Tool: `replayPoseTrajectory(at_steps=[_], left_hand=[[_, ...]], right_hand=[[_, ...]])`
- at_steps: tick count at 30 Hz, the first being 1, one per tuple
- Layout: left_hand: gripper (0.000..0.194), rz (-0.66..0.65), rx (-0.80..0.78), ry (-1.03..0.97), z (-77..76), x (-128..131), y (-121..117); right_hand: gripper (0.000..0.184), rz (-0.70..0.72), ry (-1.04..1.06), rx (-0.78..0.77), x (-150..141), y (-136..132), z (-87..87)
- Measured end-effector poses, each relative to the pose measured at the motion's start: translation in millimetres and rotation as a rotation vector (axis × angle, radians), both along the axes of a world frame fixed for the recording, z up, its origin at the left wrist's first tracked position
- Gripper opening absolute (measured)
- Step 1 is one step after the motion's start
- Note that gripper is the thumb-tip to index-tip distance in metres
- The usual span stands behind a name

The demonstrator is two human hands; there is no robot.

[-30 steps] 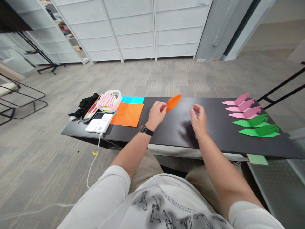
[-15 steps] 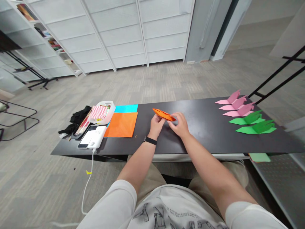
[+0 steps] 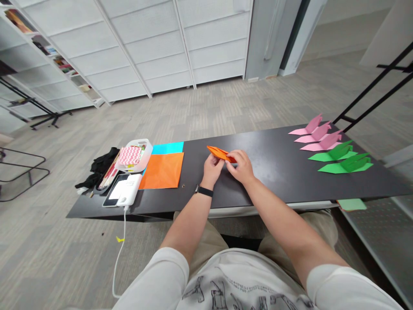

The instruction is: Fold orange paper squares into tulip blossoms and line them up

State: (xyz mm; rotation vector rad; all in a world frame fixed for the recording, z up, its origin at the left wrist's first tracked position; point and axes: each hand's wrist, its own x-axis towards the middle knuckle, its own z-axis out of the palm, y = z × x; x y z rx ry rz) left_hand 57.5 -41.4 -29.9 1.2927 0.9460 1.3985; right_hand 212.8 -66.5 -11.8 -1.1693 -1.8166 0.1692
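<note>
Here, the left hand [image 3: 212,168] and the right hand [image 3: 241,167] both hold the folded paper [image 3: 217,151], the right at its right end; its length slants from far left to near right.

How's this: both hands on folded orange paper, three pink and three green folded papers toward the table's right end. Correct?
Count is off: head view shows two green folded papers, not three. The rest stands: left hand and right hand on the folded orange paper, three pink folded papers, right-end placement.
</note>
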Motion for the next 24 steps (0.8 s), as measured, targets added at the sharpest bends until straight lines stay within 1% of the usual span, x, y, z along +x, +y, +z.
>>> replayPoseTrajectory(at_steps=[2,6,12,17,24], left_hand=[[0.036,-0.004,0.003,-0.01,0.1,1.2,-0.7],[0.036,-0.026,0.023,-0.036,-1.2,2.5,-0.7],[0.034,-0.006,0.035,0.0,-3.2,3.8,0.5],[0.033,0.02,0.043,0.036,-5.9,2.5,0.8],[0.032,0.007,0.097,-0.001,-10.5,0.7,2.8]], right_hand=[[0.024,-0.017,0.006,0.01,-0.7,0.3,0.0],[0.03,-0.039,-0.023,-0.03,-0.7,1.3,-0.4],[0.029,-0.038,-0.037,-0.055,-0.4,2.0,0.1],[0.027,-0.047,0.009,-0.063,-0.8,2.1,0.3],[0.026,-0.049,0.026,-0.064,-1.1,-0.4,2.7]])
